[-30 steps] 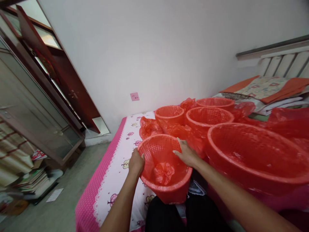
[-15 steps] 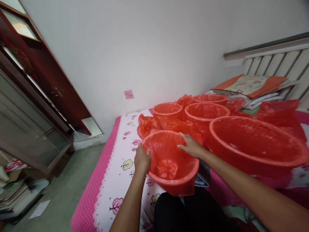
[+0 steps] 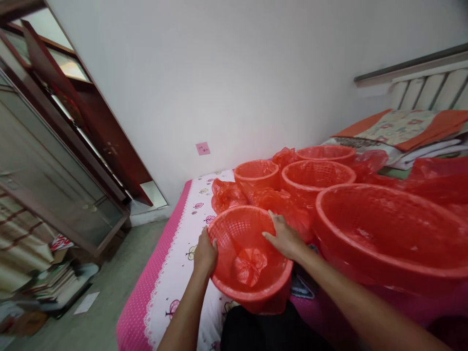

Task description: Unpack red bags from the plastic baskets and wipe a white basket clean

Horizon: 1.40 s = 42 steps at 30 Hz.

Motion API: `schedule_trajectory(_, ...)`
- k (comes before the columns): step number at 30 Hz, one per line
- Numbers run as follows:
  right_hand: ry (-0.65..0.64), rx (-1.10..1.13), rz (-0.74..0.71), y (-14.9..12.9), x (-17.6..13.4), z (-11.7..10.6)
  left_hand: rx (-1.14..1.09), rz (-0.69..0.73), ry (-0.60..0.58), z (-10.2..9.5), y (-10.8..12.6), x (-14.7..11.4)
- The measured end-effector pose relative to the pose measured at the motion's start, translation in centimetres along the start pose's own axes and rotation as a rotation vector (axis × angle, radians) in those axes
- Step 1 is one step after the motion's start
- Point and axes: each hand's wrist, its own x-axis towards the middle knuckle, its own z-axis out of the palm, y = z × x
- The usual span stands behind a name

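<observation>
In front of me is a red plastic basket [image 3: 252,295] with perforated walls. A thin red plastic bag [image 3: 250,266] lines it, gathered into a knot-like bunch at the bottom. My left hand [image 3: 205,252] grips the left rim, thumb inside and fingers outside, partly hidden. On the opposite side my right hand [image 3: 284,236] grips the right rim, its thumb over the inner edge. Behind stand more red baskets: a small one [image 3: 256,168], a wider one [image 3: 318,171], and another at the back [image 3: 326,152]. A very large red basket [image 3: 387,243] is to the right.
A bed with a pink-edged tree-print sheet [image 3: 171,273] carries the baskets. Crumpled red bags [image 3: 227,195] lie between them. Folded bedding [image 3: 402,129] is piled near the radiator [image 3: 431,90]. Books [image 3: 54,282] and a paper [image 3: 87,302] lie on the floor at left, by the door [image 3: 98,126].
My view has turned slightly left, so the room appears shifted right. Both hands and the held basket sit slightly further left and lower in view, with the grip kept.
</observation>
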Motion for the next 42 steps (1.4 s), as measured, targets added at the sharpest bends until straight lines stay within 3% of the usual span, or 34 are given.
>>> schedule_trajectory(13, 0.030, 0.112, 0.007, 0.1, 0.1, -0.1, 0.102, -0.016, -0.014, -0.5, 0.2, 0.5)
schedule_trajectory(20, 0.102, 0.147, -0.102, 0.9, -2.3, -0.3, 0.096, -0.013, 0.036, -0.1, -0.2, -2.6)
schedule_trajectory(23, 0.135, 0.142, -0.102, 1.7, -3.8, -0.5, 0.052, 0.044, 0.083, 0.0, -0.6, -3.8)
schedule_trajectory(26, 0.161, 0.146, -0.107, 2.1, -5.2, -0.8, -0.047, 0.157, 0.094, -0.8, -1.0, -3.1)
schedule_trajectory(29, 0.169, 0.164, -0.155, 1.8, -6.4, -0.9, -0.169, 0.182, 0.042, -2.1, -0.6, -0.8)
schedule_trajectory(34, 0.148, 0.206, -0.171, 1.5, -6.8, -0.9, -0.218, 0.333, -0.235, -3.1, 1.2, 1.7)
schedule_trajectory(38, 0.071, 0.167, -0.152, 1.7, -5.8, -2.3, -0.191, 0.297, -0.243, -2.7, 1.5, 1.3)
schedule_trajectory(42, 0.156, 0.098, -0.289, -0.7, -3.4, -4.4, -0.155, 0.267, -0.219, -2.4, 0.7, 0.9)
